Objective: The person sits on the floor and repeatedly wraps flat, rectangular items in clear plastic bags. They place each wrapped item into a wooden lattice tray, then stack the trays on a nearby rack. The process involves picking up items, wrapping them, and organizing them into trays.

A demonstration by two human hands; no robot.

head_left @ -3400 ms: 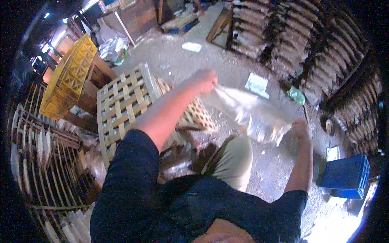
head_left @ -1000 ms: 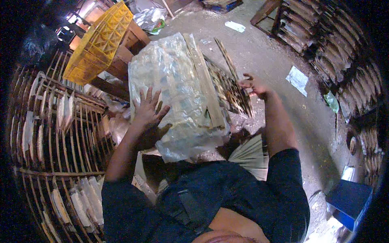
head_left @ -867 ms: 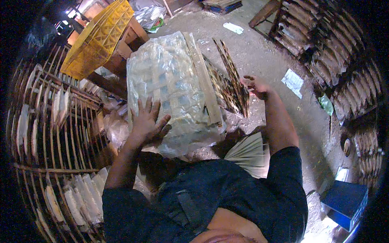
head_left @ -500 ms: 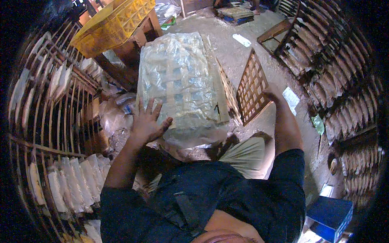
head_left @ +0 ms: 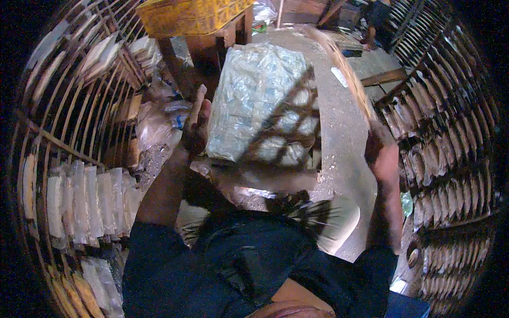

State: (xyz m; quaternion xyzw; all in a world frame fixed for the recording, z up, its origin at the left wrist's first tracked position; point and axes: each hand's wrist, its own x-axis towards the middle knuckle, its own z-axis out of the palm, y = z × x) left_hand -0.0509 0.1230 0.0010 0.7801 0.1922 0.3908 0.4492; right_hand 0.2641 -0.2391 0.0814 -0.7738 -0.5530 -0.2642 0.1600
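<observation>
A pale sheet of clear plastic (head_left: 244, 100) covers a bulky block or stack in front of me; what lies beneath is blurred by the film. My left hand (head_left: 199, 119) stands on edge at the stack's left side, fingers stretched upward and holding nothing visible. On the right, my right hand (head_left: 377, 139), smeared by motion, grips the near end of a wooden lattice panel (head_left: 347, 69). The panel is raised and seen almost edge-on, slanting away from me. Its crossed shadow falls over the right part of the plastic.
A yellow plastic crate (head_left: 196, 18) sits on a wooden stand behind the stack. Slatted racks with rows of pale sheets (head_left: 90, 204) line the left, and similar racks (head_left: 440, 156) the right. A person's leg (head_left: 374, 29) shows at the far right. A blue box (head_left: 408, 306) is behind me.
My right hand has lifted the lattice panel off the floor beside the stack and swung it upward. My left hand has come off the plastic top and turned on edge at its left side.
</observation>
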